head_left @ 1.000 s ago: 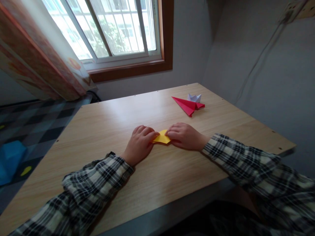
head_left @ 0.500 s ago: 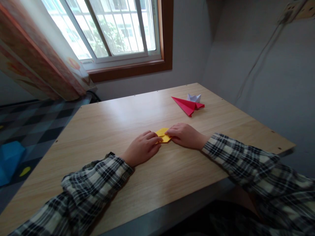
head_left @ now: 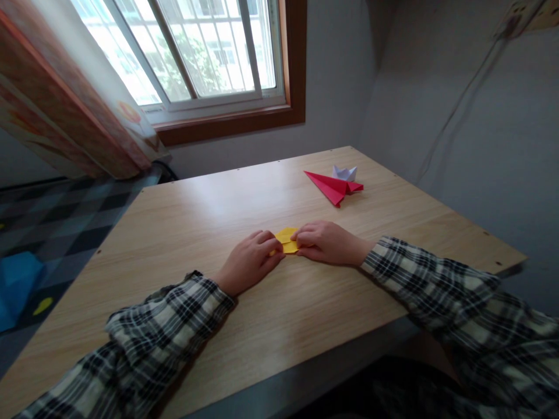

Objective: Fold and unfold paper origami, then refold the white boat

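Observation:
A small piece of folded yellow paper (head_left: 288, 240) lies on the wooden table (head_left: 209, 209), between my two hands. My left hand (head_left: 251, 262) pinches its left end, fingers on top and thumb at the near edge. The right end is gripped by my right hand (head_left: 327, 241), with the fingertips curled over it. Both ends of the paper are partly hidden under the fingers; its middle shows a crease across it.
Toward the back right of the table lies a red paper plane (head_left: 332, 187), with a white paper boat (head_left: 345, 173) just behind it. A blue object (head_left: 20, 282) is at the far left, below table level. A window (head_left: 209, 52) and curtain (head_left: 78, 93) are beyond the table.
My fingers have shifted slightly on the yellow paper, the right thumb now lower at its near edge. The plane and boat have stayed put.

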`<action>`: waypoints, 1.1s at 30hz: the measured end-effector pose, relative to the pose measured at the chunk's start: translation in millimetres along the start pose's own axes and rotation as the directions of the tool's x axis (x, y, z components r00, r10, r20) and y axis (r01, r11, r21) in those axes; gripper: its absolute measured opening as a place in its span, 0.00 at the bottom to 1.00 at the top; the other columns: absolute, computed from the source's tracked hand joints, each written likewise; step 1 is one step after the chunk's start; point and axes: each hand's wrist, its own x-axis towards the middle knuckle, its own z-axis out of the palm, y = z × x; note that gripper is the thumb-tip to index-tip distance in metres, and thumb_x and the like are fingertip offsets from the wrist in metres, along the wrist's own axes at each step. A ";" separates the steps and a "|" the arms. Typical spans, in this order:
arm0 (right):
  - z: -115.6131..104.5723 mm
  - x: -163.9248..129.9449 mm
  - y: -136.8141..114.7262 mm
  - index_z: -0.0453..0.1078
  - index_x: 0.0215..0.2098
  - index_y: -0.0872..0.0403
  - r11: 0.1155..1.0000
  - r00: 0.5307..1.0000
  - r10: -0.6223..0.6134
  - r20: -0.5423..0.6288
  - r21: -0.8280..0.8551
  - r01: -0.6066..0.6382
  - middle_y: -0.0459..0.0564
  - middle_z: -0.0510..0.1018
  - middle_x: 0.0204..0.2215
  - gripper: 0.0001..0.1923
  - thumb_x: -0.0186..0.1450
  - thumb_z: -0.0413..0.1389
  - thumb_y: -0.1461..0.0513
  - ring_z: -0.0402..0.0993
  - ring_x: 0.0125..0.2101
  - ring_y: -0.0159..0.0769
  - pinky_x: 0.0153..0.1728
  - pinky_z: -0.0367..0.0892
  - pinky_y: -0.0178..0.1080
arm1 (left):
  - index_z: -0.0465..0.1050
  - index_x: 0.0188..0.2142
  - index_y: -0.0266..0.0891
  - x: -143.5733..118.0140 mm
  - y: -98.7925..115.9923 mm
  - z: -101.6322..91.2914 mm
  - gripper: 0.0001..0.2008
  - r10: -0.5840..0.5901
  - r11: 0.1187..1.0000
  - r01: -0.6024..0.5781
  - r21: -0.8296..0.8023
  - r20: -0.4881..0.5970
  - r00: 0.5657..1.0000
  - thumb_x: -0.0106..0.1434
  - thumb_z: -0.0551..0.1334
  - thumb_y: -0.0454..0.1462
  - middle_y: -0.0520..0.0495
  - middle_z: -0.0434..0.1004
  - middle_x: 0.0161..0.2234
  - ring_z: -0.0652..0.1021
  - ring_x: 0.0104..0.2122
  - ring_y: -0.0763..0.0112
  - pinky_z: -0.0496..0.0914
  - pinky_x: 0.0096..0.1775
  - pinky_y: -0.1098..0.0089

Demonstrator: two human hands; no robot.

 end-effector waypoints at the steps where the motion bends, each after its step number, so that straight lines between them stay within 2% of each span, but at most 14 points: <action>1: -0.2 -0.2 -0.2 0.74 0.35 0.54 1.000 1.000 0.001 0.002 -0.001 -0.001 0.52 0.79 0.35 0.07 0.67 0.55 0.61 0.73 0.37 0.37 0.40 0.66 0.40 | 0.72 0.34 0.40 -0.1 -0.1 0.3 0.10 -0.006 1.000 0.006 -0.003 -0.002 1.000 0.68 0.54 0.39 0.46 0.73 0.36 0.73 0.36 0.67 0.70 0.38 0.65; 6: -0.3 -0.4 -0.1 0.74 0.36 0.56 0.999 0.999 0.035 -0.015 -0.007 -0.035 0.53 0.79 0.37 0.10 0.68 0.53 0.59 0.73 0.39 0.37 0.42 0.66 0.40 | 0.72 0.37 0.40 -1.2 -0.7 2.4 0.09 -0.032 0.999 0.032 0.003 -0.004 0.999 0.68 0.54 0.39 0.45 0.73 0.37 0.73 0.37 0.65 0.71 0.38 0.64; 16: 0.8 1.7 1.5 0.74 0.32 0.57 0.992 0.989 0.128 -0.074 -0.004 -0.129 0.53 0.77 0.35 0.08 0.66 0.55 0.62 0.71 0.38 0.37 0.42 0.65 0.40 | 0.70 0.45 0.39 -2.6 -1.4 5.2 0.09 -0.045 0.999 0.045 0.002 -0.014 0.999 0.67 0.55 0.36 0.44 0.74 0.40 0.74 0.40 0.64 0.71 0.42 0.61; 24: 0.9 1.4 3.5 0.71 0.32 0.56 0.985 0.984 0.169 -0.054 -0.024 -0.171 0.51 0.74 0.34 0.03 0.63 0.57 0.63 0.68 0.36 0.38 0.39 0.63 0.39 | 0.75 0.47 0.43 -2.9 -3.8 5.5 0.13 0.010 0.999 -0.011 -0.048 -0.009 1.000 0.68 0.55 0.34 0.45 0.73 0.38 0.73 0.38 0.67 0.70 0.41 0.64; 27: 2.6 0.4 4.7 0.72 0.36 0.56 0.985 0.983 0.171 -0.061 -0.020 -0.173 0.52 0.74 0.36 0.04 0.63 0.57 0.63 0.68 0.39 0.39 0.43 0.64 0.41 | 0.76 0.47 0.46 -3.0 -4.3 5.4 0.14 0.025 0.999 -0.025 -0.035 -0.001 1.000 0.68 0.54 0.35 0.46 0.72 0.38 0.73 0.38 0.68 0.70 0.40 0.65; 33: 7.6 -3.1 8.6 0.69 0.53 0.57 0.979 0.978 0.190 -0.082 -0.058 -0.195 0.56 0.73 0.46 0.19 0.65 0.56 0.59 0.67 0.47 0.44 0.50 0.62 0.45 | 0.76 0.48 0.47 -3.4 -4.4 5.1 0.14 0.035 0.999 -0.035 -0.006 0.012 0.999 0.69 0.54 0.36 0.45 0.72 0.39 0.73 0.38 0.68 0.70 0.41 0.65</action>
